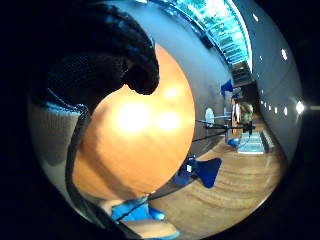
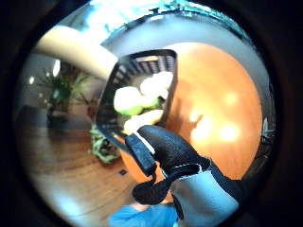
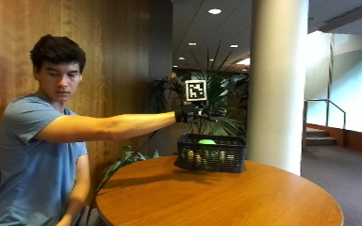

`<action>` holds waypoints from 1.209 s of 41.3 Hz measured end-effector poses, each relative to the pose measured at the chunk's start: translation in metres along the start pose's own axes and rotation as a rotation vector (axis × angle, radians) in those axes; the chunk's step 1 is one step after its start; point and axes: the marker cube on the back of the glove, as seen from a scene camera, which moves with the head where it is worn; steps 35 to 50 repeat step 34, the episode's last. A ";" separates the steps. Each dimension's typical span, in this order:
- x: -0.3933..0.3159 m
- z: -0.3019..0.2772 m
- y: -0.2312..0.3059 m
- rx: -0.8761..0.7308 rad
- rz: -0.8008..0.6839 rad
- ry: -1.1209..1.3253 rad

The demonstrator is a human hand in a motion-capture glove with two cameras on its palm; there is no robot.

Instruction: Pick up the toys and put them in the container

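While arm reaches out level, gloved right hand (image 3: 190, 113) held high, fingers relaxed and holding nothing. Below and just beyond hand: black basket (image 3: 211, 153) on round table (image 3: 231, 197), toys (image 2: 142, 101) already inside, green and pale. Probably light, soft, rounded; best cupped around middle, not pinched.

A black basket (image 2: 142, 94) stands on a round wooden table (image 2: 222, 118), near its edge. Inside lie pale toys (image 2: 142, 101), whitish and yellow-green; their shapes are hard to make out, possibly fruit-like. The gloved right hand (image 2: 165, 156) shows close to the camera, a black finger (image 2: 161, 142) reaching toward the basket's near rim, with nothing seen in it. Beyond the table are a wooden floor (image 2: 61, 161), a leafy plant (image 2: 61, 90) and a pale column (image 2: 75, 49).
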 end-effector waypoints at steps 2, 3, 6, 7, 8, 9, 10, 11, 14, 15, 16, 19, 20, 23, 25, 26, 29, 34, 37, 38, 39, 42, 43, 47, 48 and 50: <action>0.017 0.004 0.005 -0.015 0.026 0.000; 0.026 0.007 0.009 -0.022 0.021 0.004; 0.050 0.015 0.018 -0.036 0.060 0.031; 0.058 0.018 0.020 -0.039 0.089 0.041; 0.064 0.021 0.023 -0.042 0.106 0.048; 0.070 0.024 0.026 -0.046 0.110 0.047; 0.074 0.027 0.030 -0.051 0.106 0.039; 0.078 0.029 0.034 -0.057 0.096 0.024; 0.089 0.037 0.046 -0.068 0.091 -0.003; 0.095 0.041 0.049 -0.068 0.112 0.005; 0.101 0.044 0.052 -0.068 0.131 0.015; 0.111 0.052 0.063 -0.079 0.080 0.026; 0.113 0.053 0.067 -0.083 0.054 0.027; 0.118 0.056 0.073 -0.083 0.036 0.008; 0.119 0.056 0.076 -0.075 0.031 -0.017; 0.119 0.056 0.078 -0.070 0.030 -0.024; 0.119 0.057 0.082 -0.060 0.005 -0.011; 0.119 0.059 0.084 -0.054 0.051 -0.007; 0.119 0.059 0.084 -0.054 0.051 -0.007; 0.119 0.059 0.084 -0.054 0.051 -0.007; 0.119 0.059 0.084 -0.054 0.051 -0.007; 0.119 0.059 0.084 -0.054 0.051 -0.007; 0.119 0.059 0.084 -0.054 0.051 -0.007; 0.119 0.059 0.084 -0.054 0.051 -0.007; 0.119 0.059 0.084 -0.054 0.051 -0.007; 0.119 0.059 0.084 -0.054 0.051 -0.007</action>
